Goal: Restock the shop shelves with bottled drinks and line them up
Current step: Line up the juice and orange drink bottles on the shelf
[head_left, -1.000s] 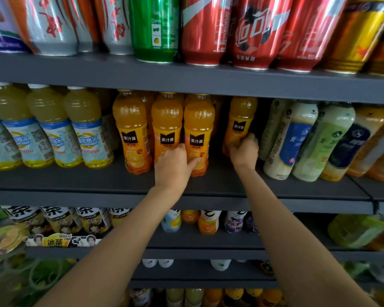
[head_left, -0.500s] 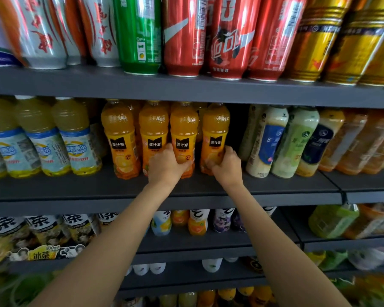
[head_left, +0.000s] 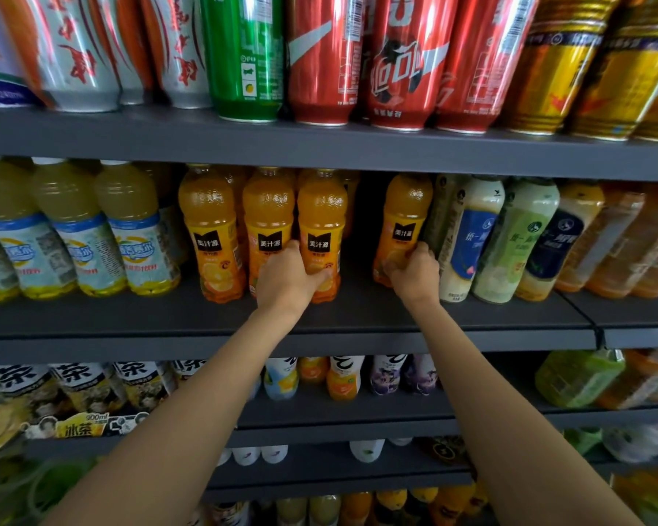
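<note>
On the middle shelf [head_left: 471, 317] three orange juice bottles stand upright in a tight front row, and the left hand [head_left: 287, 277] curls round the lower part of the third orange bottle [head_left: 321, 222], thumb on its right side; the right hand [head_left: 415, 273] grips the base of a fourth orange bottle [head_left: 405, 218], which stands apart from the row across a dark gap — just beside the white milk-tea bottle [head_left: 471, 237]. Pale yellow drinks [head_left: 130, 229] fill the shelf's left end; red cans [head_left: 396, 58] stand on the shelf above.
</note>
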### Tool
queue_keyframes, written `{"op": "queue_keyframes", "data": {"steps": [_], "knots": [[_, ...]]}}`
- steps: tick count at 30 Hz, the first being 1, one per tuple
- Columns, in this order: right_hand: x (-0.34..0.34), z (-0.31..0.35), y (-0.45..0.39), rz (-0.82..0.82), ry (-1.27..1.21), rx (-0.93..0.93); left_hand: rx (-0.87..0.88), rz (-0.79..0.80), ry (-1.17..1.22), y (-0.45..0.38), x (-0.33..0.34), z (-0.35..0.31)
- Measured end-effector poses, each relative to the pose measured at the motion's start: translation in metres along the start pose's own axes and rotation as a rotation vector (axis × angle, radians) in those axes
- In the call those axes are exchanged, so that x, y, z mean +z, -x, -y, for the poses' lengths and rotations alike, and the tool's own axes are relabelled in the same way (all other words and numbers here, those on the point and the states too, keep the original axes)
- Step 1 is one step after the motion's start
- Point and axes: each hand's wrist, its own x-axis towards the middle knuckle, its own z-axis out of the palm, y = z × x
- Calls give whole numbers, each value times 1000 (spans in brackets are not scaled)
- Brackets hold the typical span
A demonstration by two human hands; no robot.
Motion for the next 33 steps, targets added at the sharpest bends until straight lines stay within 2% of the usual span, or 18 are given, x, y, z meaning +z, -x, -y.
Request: {"op": "queue_keyframes", "data": {"steps": [13, 19, 21, 23, 24, 25, 26, 29, 31, 33], "knots": [[6, 6, -8, -45, 24, 33, 30, -40, -156, 2, -3, -2], [16, 4, -4, -128, 5, 91, 68, -66, -206, 5, -2, -3], [19, 6, 5, -235, 11, -4, 89, -75, -233, 5, -1, -2], [22, 11, 24, -415, -37, -275, 107, -71, -255, 4, -2, 0], [26, 13, 31, -445, -72, -422, 118, -67, -262, 3, -2, 2], [31, 15, 34, -403, -110, -525, 129, -64, -264, 2, -2, 3], [36, 19, 32, -316, -161, -551, 139, -63, -262, 1, -2, 4], [52, 34, -6, -82, -309, -295, 163, -74, -250, -2, -2, 7], [60, 42, -35, 21, -337, -116, 177, -84, -245, -4, 0, 9], [71, 43, -58, 89, -332, -27, 184, -92, -242, -6, 2, 12]]}}
